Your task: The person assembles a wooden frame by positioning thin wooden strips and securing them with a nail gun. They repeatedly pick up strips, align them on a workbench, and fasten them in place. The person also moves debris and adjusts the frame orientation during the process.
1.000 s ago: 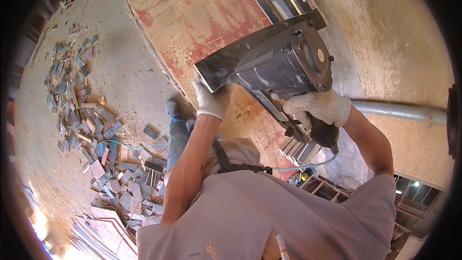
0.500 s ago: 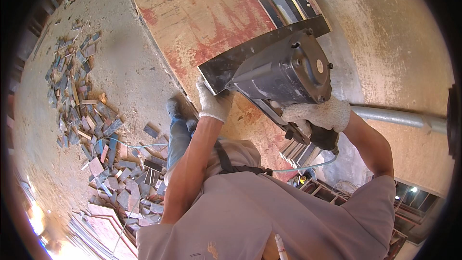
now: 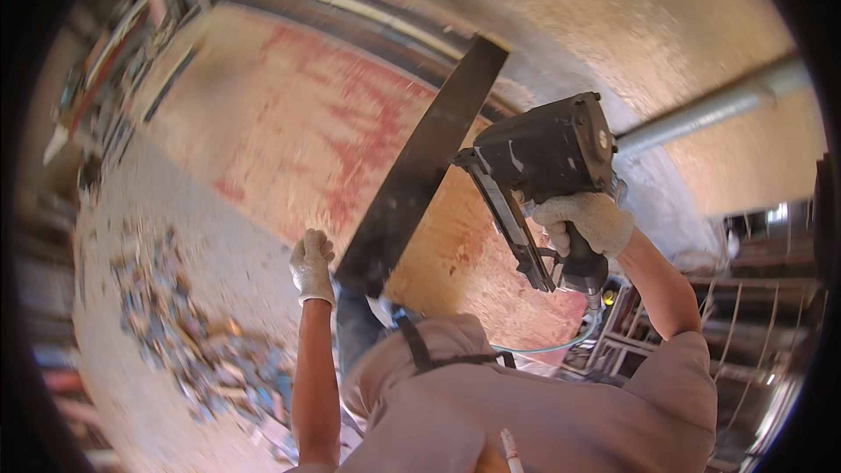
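Observation:
In my right hand (image 3: 589, 223), which wears a white knit glove, is a black pneumatic nail gun (image 3: 547, 153); my fingers wrap its grip. Its nose points left, to the right of a long dark board (image 3: 429, 162). That board lies slantwise across a wooden panel (image 3: 307, 114) stained with red. Off the board's near end, on its left, my gloved left hand (image 3: 313, 264) is curled into a fist, apart from the board, with nothing visible in it. A thin pale blue hose (image 3: 561, 346) runs below the gun.
A heap of wood offcuts (image 3: 210, 350) covers part of the floor at the left. A grey metal pipe (image 3: 718, 114) juts in from the right. Metal racking (image 3: 745, 298) stands at the lower right. Motion smears the outer parts of the view.
My left hand has let go of the board's end and moved left. The nail gun has come away from the board. The view has turned, and the board now slants more steeply.

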Demonstrator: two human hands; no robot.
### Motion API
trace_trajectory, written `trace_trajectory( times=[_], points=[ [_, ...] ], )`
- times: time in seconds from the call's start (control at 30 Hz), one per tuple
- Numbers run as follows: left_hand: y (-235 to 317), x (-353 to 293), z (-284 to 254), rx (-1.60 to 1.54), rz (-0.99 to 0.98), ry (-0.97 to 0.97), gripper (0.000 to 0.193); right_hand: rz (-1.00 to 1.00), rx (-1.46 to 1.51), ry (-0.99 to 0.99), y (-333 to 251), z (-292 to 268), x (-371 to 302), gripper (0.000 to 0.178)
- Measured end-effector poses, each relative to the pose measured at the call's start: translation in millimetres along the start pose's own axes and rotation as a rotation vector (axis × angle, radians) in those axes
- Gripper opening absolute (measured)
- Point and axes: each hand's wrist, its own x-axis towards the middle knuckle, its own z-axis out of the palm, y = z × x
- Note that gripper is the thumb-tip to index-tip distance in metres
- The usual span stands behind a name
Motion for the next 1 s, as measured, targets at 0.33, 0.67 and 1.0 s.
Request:
trace_trajectory(
  times=[0.33, 0.67, 1.0],
  points=[
    [150, 40, 336, 1.02, 0.691, -0.587, 0.055, -0.134, 0.65, 0.367, -31, -64, 74, 0.006],
    [161, 25, 359, 1.198, 0.649, -0.624, 0.037, -0.121, 0.671, 0.469, -42, -114, 162, 0.01],
    [158, 29, 357, 1.315, 0.824, -0.629, 0.029, -0.066, 0.518, 0.459, -61, -126, 167, 0.017]
  ],
)
